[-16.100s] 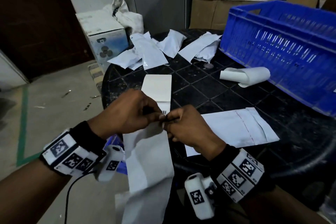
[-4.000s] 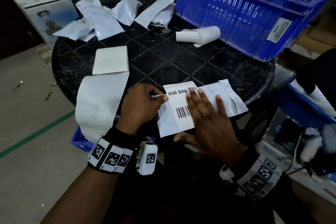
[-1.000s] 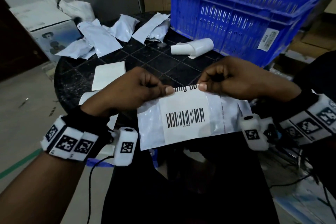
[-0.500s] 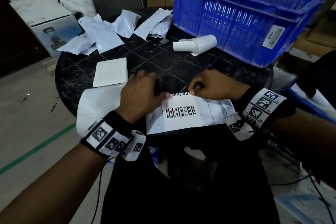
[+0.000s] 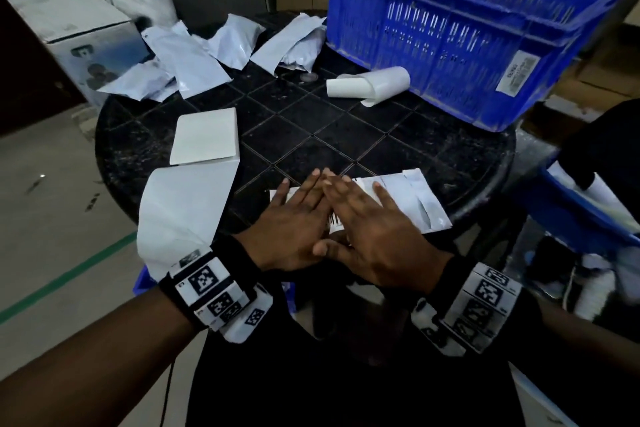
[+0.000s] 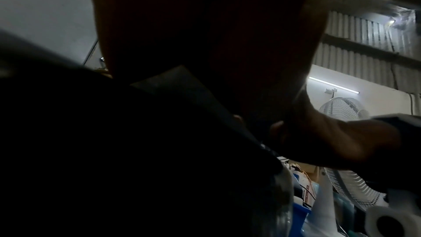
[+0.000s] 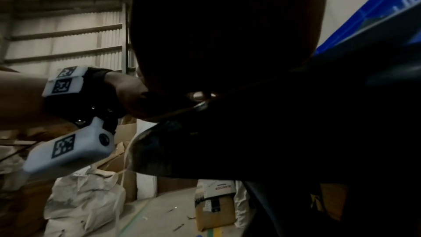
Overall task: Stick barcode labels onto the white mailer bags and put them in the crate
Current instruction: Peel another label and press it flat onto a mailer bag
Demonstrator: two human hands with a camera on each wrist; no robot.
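A white mailer bag lies flat at the near edge of the round black table. Its barcode label shows only as a sliver between my hands. My left hand and right hand both lie flat on the label with straight fingers, pressing it down, side by side and overlapping at the fingers. The blue crate stands at the table's far right. Both wrist views are mostly dark; the right wrist view shows my left wrist band.
Several unlabelled white mailers are heaped at the table's far left. A label sheet with a backing strip hangs over the left edge. A curled roll of backing paper lies by the crate. Cardboard boxes stand behind.
Half a second ago both hands pinched the label's top edge on the bag. Now the bag lies flat on the table and both hands are spread flat over the label.
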